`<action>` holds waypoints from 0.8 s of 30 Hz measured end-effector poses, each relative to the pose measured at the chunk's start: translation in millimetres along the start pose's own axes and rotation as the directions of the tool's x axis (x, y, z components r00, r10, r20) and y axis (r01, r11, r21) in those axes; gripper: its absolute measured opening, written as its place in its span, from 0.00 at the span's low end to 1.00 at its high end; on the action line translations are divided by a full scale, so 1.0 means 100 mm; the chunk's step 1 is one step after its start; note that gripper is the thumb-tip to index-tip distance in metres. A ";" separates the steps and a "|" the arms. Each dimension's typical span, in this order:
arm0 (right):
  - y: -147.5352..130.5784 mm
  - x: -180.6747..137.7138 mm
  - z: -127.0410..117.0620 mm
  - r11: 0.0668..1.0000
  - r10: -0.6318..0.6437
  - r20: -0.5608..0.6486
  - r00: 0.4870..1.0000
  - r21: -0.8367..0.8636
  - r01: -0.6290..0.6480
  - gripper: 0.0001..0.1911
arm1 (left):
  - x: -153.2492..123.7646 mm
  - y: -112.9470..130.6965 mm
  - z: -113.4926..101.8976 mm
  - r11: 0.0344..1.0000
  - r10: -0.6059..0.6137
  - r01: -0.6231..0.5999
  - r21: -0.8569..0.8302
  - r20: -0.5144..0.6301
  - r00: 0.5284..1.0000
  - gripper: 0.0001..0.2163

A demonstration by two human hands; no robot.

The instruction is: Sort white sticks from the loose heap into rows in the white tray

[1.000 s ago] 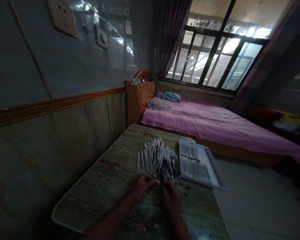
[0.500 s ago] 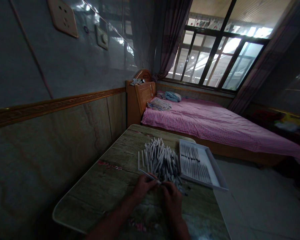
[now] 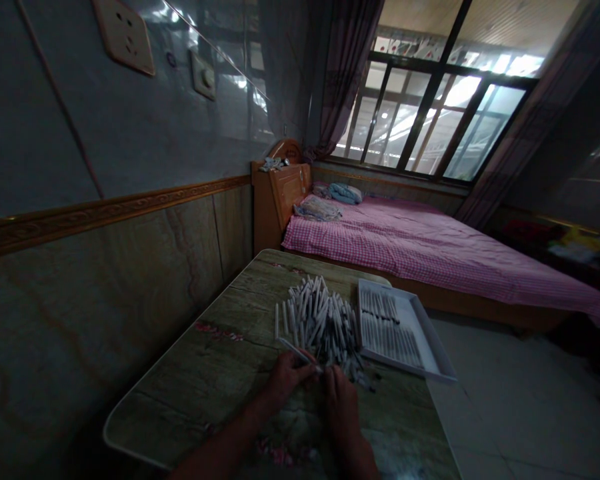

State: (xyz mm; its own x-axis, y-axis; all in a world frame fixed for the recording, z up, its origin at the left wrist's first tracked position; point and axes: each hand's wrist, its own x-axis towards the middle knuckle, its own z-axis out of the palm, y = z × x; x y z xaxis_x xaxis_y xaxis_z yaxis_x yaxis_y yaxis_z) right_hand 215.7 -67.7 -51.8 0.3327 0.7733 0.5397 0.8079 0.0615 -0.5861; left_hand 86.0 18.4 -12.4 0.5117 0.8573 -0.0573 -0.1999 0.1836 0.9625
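Observation:
A slim white pen (image 3: 294, 348) slants up and left from between my hands. My left hand (image 3: 284, 377) pinches it by its lower part. My right hand (image 3: 342, 401) has its fingers closed at the pen's near end; the fingertips hide what exactly they grip there. Just beyond both hands lies a heap of similar white pens (image 3: 317, 310), with small dark and clear pieces (image 3: 363, 377) at its near right edge. To the right of the heap, a shallow white box (image 3: 437, 340) holds pens in two neat rows.
The wood-patterned table (image 3: 195, 387) has a pale rim and stands close to the tiled wall (image 3: 145, 287) on the left. Behind it is a bed (image 3: 405, 247) with a pink checked cover and a wooden headboard (image 3: 287, 183). Tiled floor (image 3: 500, 393) shows at right.
My right hand has shifted slightly, its fingers now straighter and closer together by the pen's near end. My left hand still holds the pen in nearly the same place.

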 end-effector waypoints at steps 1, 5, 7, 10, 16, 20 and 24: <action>0.04 -0.02 0.01 0.999 -0.030 -0.009 1.000 -0.019 0.029 0.20 | 0.00 0.00 0.00 1.000 0.003 -0.003 0.003 0.002 1.000 0.15; 0.15 -0.07 0.03 0.999 -0.033 0.013 0.999 -0.025 0.033 0.19 | 0.01 0.01 0.01 0.999 0.022 -0.022 0.035 -0.023 0.999 0.13; 0.17 -0.08 0.04 0.999 -0.026 0.021 0.999 -0.018 0.026 0.17 | 0.01 0.01 0.02 0.998 0.026 -0.025 0.049 -0.017 1.000 0.13; 0.20 -0.09 0.06 0.996 -0.086 -0.019 0.996 -0.032 0.085 0.17 | 0.00 0.01 0.02 0.998 0.019 -0.020 0.055 0.026 0.999 0.13; 0.05 -0.03 -0.03 0.999 -0.017 0.028 0.999 0.048 0.016 0.16 | 0.00 0.03 0.01 0.998 -0.003 0.005 0.057 -0.025 1.000 0.15; -0.09 0.05 -0.11 0.986 0.080 0.062 0.995 0.145 -0.088 0.16 | 0.01 0.03 0.01 0.999 0.013 -0.011 0.043 -0.040 0.999 0.14; -0.07 0.07 -0.12 0.989 0.048 0.040 0.998 0.137 -0.054 0.17 | 0.03 -0.02 0.00 0.999 0.010 -0.011 0.047 0.017 1.000 0.14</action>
State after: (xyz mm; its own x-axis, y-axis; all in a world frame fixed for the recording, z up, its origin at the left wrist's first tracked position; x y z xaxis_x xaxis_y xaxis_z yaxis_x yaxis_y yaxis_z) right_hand 218.3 -70.2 -37.0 0.3516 0.8002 0.4860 0.7145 0.1061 -0.6916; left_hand 88.2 20.1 -14.4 0.5233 0.8511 -0.0428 -0.1662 0.1512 0.9744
